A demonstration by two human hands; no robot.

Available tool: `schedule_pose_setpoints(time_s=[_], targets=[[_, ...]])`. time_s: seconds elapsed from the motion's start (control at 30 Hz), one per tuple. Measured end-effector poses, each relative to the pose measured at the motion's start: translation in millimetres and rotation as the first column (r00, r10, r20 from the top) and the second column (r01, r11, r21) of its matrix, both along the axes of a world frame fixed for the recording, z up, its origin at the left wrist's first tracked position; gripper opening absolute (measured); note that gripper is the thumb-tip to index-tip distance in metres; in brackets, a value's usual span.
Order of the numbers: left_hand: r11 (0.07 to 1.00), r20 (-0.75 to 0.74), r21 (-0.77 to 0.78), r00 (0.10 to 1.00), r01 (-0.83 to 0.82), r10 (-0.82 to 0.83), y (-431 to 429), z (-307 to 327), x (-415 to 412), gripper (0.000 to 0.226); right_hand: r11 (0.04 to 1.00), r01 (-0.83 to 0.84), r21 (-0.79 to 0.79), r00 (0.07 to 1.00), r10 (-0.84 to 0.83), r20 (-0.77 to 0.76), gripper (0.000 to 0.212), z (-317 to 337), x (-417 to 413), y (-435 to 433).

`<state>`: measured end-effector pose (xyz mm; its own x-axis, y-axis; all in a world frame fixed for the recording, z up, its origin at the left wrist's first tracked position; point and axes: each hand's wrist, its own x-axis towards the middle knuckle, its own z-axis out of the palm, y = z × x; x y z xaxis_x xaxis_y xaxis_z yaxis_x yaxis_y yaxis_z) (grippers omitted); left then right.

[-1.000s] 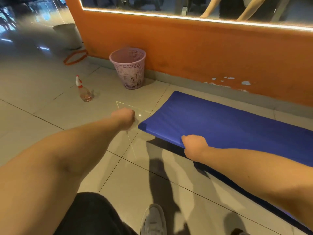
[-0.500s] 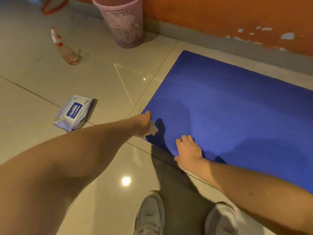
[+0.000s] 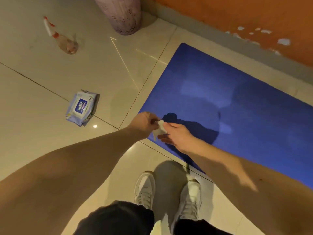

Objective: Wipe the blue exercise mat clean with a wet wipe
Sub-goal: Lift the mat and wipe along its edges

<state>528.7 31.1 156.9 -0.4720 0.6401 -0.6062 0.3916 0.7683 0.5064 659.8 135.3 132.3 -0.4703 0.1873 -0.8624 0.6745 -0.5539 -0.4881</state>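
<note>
— Two hands on one wipe! Left hand (image 3: 144, 123) and right hand (image 3: 179, 136) meet above the mat's near corner, curled fingers (image 3: 172, 125) of both pinching the small, crumpled white wipe (image 3: 159, 128).
— And the mat (image 3: 237, 107)?
— Deep blue, flat on the tiled floor (image 3: 84, 70) beside the orange wall (image 3: 237, 17), with paler patches across it. Pack of wipes (image 3: 82, 108) lies to its left.

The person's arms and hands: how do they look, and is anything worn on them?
The left arm and the right arm are bare, with no sleeves in view. The left hand and the right hand wear no gloves; no watch, bracelet or ring shows.
</note>
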Motion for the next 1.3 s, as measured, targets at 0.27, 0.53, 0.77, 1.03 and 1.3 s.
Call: schedule_pose_setpoints(time_s=[0.27, 0.53, 0.77, 1.03, 1.3], targets=[[0.99, 0.18, 0.097, 0.98, -0.106, 0.087, 8.5, 279.5, -19.6, 0.015, 0.99, 0.092, -0.11, 0.995, -0.094, -0.013, 0.025, 268.9, -26.7, 29.4], [0.968, 0.003, 0.101, 0.973, -0.229, 0.23, 36.1, 458.8, -81.0, 0.008, 0.998, 0.001, 0.062, 0.993, 0.006, -0.118, 0.017, 449.4, -111.5, 67.4], [0.876, 0.099, 0.178, 0.894, -0.447, 0.436, 43.1, 441.2, -197.3, 0.003, 0.968, -0.151, 0.202, 0.976, 0.178, -0.123, 0.031, 456.1, -233.8, 71.9], [0.85, 0.208, 0.231, 0.878, -0.473, 0.432, 70.7, 344.9, -393.7, 0.011, 0.969, -0.024, 0.246, 1.0, 0.023, 0.008, 0.023, 360.2, -423.2, 85.5], [0.849, 0.193, 0.258, 0.886, -0.46, 0.421, 127.6, 189.3, -527.2, 0.015, 0.91, 0.019, 0.415, 0.994, -0.062, 0.09, 0.02, 230.2, -560.6, 129.0]])
